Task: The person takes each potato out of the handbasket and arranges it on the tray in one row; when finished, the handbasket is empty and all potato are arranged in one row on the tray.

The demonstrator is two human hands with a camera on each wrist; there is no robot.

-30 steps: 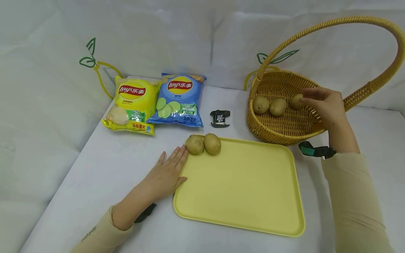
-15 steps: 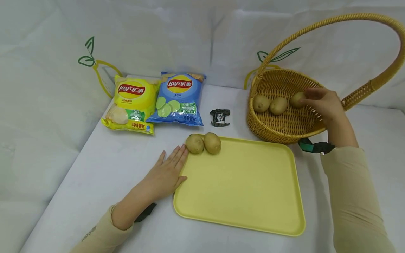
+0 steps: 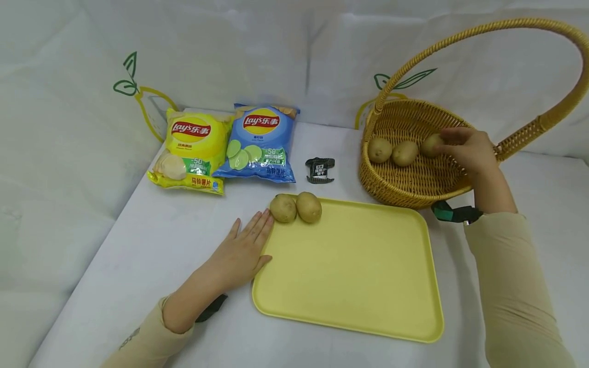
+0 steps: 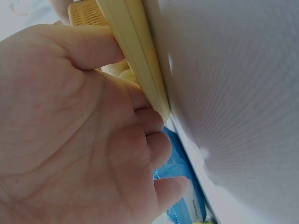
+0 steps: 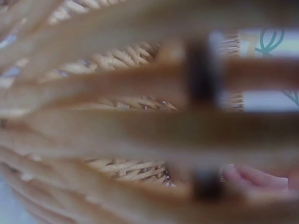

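My right hand (image 3: pixel 474 151) reaches into the wicker basket (image 3: pixel 416 198) and holds a potato (image 3: pixel 430 145) between thumb and fingers. Left of it in the basket lie two more potatoes, the middle one (image 3: pixel 405 153) and the left one (image 3: pixel 380 150). My left hand (image 3: pixel 240 255) lies with straight fingers along the left rim of the yellow tray (image 3: pixel 359 271); in the left wrist view its thumb and fingers touch the tray's edge (image 4: pixel 135 51). Two potatoes, a left one (image 3: pixel 282 208) and a right one (image 3: pixel 309 207), sit side by side in the tray's far left corner. Blurred wicker fills most of the right wrist view.
A yellow chip bag (image 3: pixel 190 148) and a blue chip bag (image 3: pixel 259 143) stand at the back left. Between the blue bag and the basket lies a small black packet (image 3: pixel 320 170). The tall basket handle (image 3: pixel 520 24) arches over the right side.
The camera view has shifted very slightly. My right hand stays at the same potato in the basket, and my left hand keeps its place on the tray rim.
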